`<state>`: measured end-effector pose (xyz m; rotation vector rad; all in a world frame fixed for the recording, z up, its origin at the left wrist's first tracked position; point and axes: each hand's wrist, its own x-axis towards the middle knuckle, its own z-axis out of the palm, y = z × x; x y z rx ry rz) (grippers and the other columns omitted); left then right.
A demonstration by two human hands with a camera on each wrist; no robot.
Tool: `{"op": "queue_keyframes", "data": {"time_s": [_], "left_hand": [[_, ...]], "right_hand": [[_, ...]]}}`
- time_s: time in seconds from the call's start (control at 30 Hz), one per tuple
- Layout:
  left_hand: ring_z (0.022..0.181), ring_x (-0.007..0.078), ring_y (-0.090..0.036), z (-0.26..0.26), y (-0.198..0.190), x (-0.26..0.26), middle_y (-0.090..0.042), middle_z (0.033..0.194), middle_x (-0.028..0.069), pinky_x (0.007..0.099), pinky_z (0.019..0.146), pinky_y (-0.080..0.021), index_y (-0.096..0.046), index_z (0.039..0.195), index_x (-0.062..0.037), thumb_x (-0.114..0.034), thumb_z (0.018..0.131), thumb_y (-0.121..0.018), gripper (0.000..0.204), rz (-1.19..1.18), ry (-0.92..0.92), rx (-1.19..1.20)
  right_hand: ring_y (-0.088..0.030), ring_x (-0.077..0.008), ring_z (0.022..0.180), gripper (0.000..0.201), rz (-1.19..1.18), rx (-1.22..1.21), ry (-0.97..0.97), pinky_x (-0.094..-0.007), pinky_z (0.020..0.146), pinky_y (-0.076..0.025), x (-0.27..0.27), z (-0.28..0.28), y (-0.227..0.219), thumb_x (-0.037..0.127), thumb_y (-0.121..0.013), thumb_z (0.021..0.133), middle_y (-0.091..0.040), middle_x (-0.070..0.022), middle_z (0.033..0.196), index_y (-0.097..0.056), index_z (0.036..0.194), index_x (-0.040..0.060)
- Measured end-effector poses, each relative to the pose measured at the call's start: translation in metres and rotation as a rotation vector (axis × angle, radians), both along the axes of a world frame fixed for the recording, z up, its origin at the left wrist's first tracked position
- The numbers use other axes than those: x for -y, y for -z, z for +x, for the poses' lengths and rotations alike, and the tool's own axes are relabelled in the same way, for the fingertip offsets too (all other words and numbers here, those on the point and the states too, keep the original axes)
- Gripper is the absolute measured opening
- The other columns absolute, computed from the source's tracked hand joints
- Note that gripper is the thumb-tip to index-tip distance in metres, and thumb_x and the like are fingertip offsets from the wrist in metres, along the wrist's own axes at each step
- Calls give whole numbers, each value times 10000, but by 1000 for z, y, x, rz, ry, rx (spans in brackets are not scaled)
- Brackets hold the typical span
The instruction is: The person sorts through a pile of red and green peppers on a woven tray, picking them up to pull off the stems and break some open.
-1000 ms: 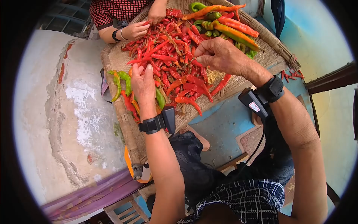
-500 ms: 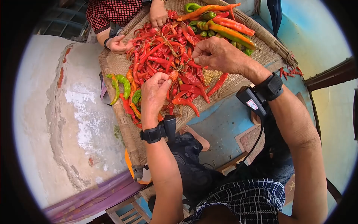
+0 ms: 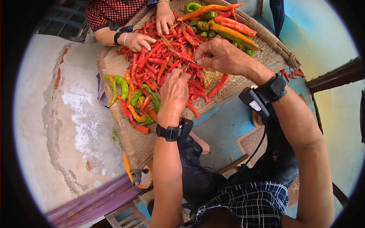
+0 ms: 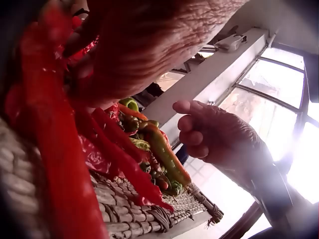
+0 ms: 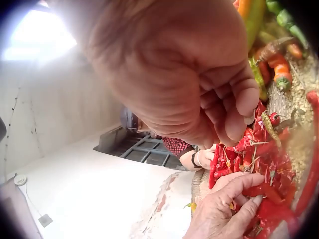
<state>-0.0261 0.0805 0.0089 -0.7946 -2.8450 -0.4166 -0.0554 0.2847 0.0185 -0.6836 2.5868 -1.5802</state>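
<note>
Red chili peppers (image 3: 152,68) lie heaped on a woven tray (image 3: 133,148). My left hand (image 3: 175,91) reaches into the near side of the heap; in the right wrist view its thumb and forefinger pinch a red chili pepper (image 5: 269,191). Just to the right, my right hand (image 3: 222,57) hovers over the heap with curled fingers. In the left wrist view nothing shows between the right hand's fingers. Across the tray another person's hands (image 3: 140,41) touch the far side of the heap.
Large orange and green peppers (image 3: 232,32) lie at the tray's far right. Green and yellow peppers (image 3: 121,87) lie along its left side. Pale seeds (image 3: 213,77) spread right of the heap. More red chilies (image 3: 292,73) lie beyond the tray's right edge. A wall (image 3: 83,106) stands left.
My left hand moves right into the heap, past where it held an orange-red pepper half a second ago. The right hand stays nearly still. The other person's hands shift over the chilies.
</note>
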Motion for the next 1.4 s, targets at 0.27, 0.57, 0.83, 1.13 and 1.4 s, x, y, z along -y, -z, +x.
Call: {"op": "queue_keyframes", "data": {"time_s": [0.27, 0.57, 0.83, 1.13, 1.4], "left_hand": [[666, 126, -584, -3, -23, 7, -595, 904, 80, 283, 625, -479, -601, 906, -11, -54, 824, -619, 95, 466, -205, 175], [761, 87, -560, -33, -19, 46, -581, 878, 23, 219, 621, -484, -552, 1049, -14, -137, 889, -589, 205, 1369, -399, 94], [797, 287, -595, -29, 34, 44, -612, 887, 134, 369, 716, -470, -627, 987, -32, -140, 783, -667, 234, -116, -370, -190], [629, 96, -566, -5, -22, 35, -606, 708, 29, 247, 560, -447, -597, 905, 6, -159, 833, -647, 187, 350, -438, 217], [770, 190, -632, -39, -31, 44, -616, 1029, 151, 305, 674, -503, -481, 1176, 60, -119, 861, -576, 374, 416, -496, -268]], "right_hand": [[-647, -202, 706, 142, -36, -58, 20, -320, 660, -504, -11, 1, 4, 141, -653, 788, -661, -115, 746, -662, 864, 22], [-639, -189, 689, 127, -19, 13, 28, -325, 653, -506, -12, 8, -1, 123, -635, 800, -660, -106, 746, -658, 856, 11], [-607, -131, 661, 139, 42, 7, -1, -270, 608, -497, -7, 7, -3, 110, -616, 849, -635, -62, 741, -630, 928, -3], [-653, -234, 707, 124, -6, -69, 28, -342, 662, -506, -8, 4, -1, 138, -642, 781, -650, -128, 720, -652, 825, 22], [-654, -251, 710, 134, -57, -98, 63, -350, 667, -511, -11, 3, -2, 146, -643, 772, -660, -127, 733, -655, 829, 25]]}}
